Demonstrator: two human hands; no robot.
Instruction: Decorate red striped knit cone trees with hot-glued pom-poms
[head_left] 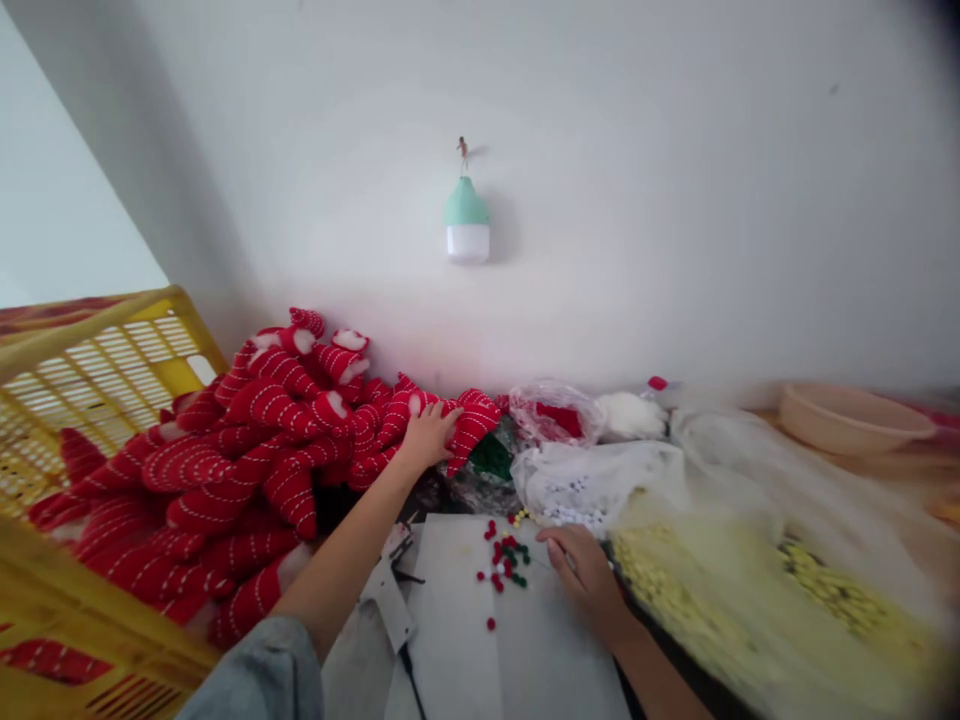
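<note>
My left hand (431,437) reaches over the near edge of the pile of red stuffed cloth pieces (262,460) with white stitched lines. Its fingers are spread against one red striped stuffed piece (474,425). My right hand (589,575) rests at the right side of a pale board (457,640), its fingers curled together. Whatever lies inside them is hidden. Just left of that hand, small red and green pompoms (504,560) lie scattered on the board. A white glue gun (390,605) lies by the board's left edge, under my left forearm.
A yellow plastic crate (112,345) borders the pile on the left. Clear bags with white pieces (574,500) and pale yellow pieces (675,590) lie to the right. A pinkish basin (847,420) stands at the far right. A green-and-white lamp (467,222) hangs on the wall.
</note>
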